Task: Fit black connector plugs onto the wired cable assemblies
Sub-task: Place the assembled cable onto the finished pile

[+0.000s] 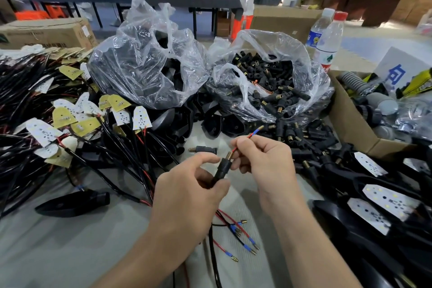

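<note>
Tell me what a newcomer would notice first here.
At centre, the left hand pinches a black connector plug while the right hand holds the red wire leaving its brass end. Behind, a clear bag brims with plugs; cable assemblies with LED boards heap up at left.

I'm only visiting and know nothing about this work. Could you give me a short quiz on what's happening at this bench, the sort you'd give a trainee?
1. What does the left hand grip?
A) a black connector plug
B) a screwdriver
C) a roll of tape
2. True or false: the right hand pinches a red wire.
3. Short answer: what fills the open plastic bag behind the right hand?

Key: 1 A; 2 true; 3 black connector plugs.
</note>
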Demonstrator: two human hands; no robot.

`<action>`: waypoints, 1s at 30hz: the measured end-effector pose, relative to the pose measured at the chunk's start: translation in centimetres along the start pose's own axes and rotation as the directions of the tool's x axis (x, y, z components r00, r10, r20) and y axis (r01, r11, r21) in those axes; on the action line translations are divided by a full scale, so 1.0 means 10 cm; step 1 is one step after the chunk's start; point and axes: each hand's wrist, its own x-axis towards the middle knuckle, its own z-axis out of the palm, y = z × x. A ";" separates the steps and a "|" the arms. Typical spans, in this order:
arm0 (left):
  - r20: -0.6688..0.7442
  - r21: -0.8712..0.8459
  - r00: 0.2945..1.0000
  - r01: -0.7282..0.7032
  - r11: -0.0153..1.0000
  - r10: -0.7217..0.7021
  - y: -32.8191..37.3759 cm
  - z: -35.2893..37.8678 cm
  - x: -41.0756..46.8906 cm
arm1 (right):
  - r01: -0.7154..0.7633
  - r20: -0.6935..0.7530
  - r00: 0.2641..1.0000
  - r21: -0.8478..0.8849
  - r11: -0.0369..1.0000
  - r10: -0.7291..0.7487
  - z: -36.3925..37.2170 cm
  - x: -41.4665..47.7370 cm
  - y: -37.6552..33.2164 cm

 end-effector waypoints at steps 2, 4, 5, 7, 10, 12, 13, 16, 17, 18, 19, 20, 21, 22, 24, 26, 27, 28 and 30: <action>0.044 -0.065 0.998 0.052 0.997 -0.050 0.01 0.00 0.01 | -0.035 -0.004 0.999 0.071 0.997 0.035 -0.02 0.01 0.00; 0.164 -0.208 0.977 0.172 0.963 -0.139 0.02 0.02 0.03 | -0.012 -0.047 0.999 0.068 0.998 0.015 0.00 0.02 0.01; 0.265 -0.332 0.946 0.270 0.904 -0.186 0.03 0.04 0.04 | 0.004 -0.072 0.997 0.072 0.997 0.001 0.00 0.02 0.01; 0.454 -0.490 0.870 0.423 0.762 -0.191 0.02 0.03 0.04 | 0.016 -0.128 0.992 0.104 0.994 -0.002 -0.02 0.05 -0.01; 0.571 -0.497 0.808 0.480 0.723 -0.144 0.02 -0.01 0.07 | 0.011 -0.232 0.972 0.156 0.988 0.025 -0.10 0.09 -0.03; 0.642 -0.466 0.757 0.510 0.723 -0.120 0.01 -0.06 0.11 | 0.026 -0.286 0.958 0.130 0.991 0.013 -0.13 0.11 -0.02; 0.668 -0.456 0.737 0.517 0.724 -0.104 0.01 -0.09 0.13 | 0.036 -0.301 0.954 0.114 0.993 0.000 -0.12 0.11 -0.02; 0.663 -0.478 0.742 0.523 0.705 -0.101 -0.02 -0.13 0.16 | 0.050 -0.312 0.950 0.154 0.987 0.001 -0.12 0.12 -0.04; 0.646 -0.499 0.755 0.527 0.689 -0.110 -0.01 -0.12 0.16 | 0.054 -0.325 0.946 0.195 0.979 0.013 -0.13 0.13 -0.05; 0.640 -0.508 0.760 0.530 0.679 -0.115 -0.02 -0.11 0.15 | 0.062 -0.347 0.938 0.234 0.970 0.024 -0.14 0.13 -0.06; 0.638 -0.505 0.762 0.526 0.684 -0.115 -0.02 -0.10 0.16 | 0.071 -0.369 0.929 0.266 0.961 0.033 -0.15 0.14 -0.07; 0.632 -0.501 0.767 0.514 0.696 -0.111 -0.02 -0.09 0.15 | 0.071 -0.378 0.925 0.289 0.955 0.046 -0.16 0.14 -0.07; 0.614 -0.507 0.782 0.495 0.705 -0.108 -0.02 -0.07 0.13 | 0.055 -0.362 0.930 0.309 0.949 0.063 -0.17 0.14 -0.07; 0.584 -0.521 0.804 0.476 0.708 -0.111 -0.03 -0.04 0.13 | 0.014 -0.313 0.945 0.327 0.945 0.094 -0.17 0.14 -0.07; 0.497 -0.570 0.856 0.444 0.692 -0.140 -0.05 -0.01 0.13 | -0.143 -0.112 0.976 0.313 0.939 0.186 -0.17 0.11 -0.08; 0.444 -0.604 0.883 0.421 0.676 -0.153 -0.05 0.00 0.13 | -0.224 0.114 0.972 0.202 0.953 0.204 -0.16 0.07 -0.07; 0.437 -0.610 0.887 0.414 0.676 -0.149 -0.05 0.01 0.13 | -0.212 0.181 0.966 0.144 0.967 0.185 -0.16 0.05 -0.06; 0.437 -0.610 0.888 0.409 0.678 -0.143 -0.05 0.01 0.13 | -0.195 0.216 0.962 0.105 0.975 0.169 -0.14 0.05 -0.05; 0.443 -0.599 0.887 0.403 0.692 -0.133 -0.05 0.01 0.12 | -0.184 0.228 0.960 0.082 0.980 0.161 -0.11 0.04 -0.05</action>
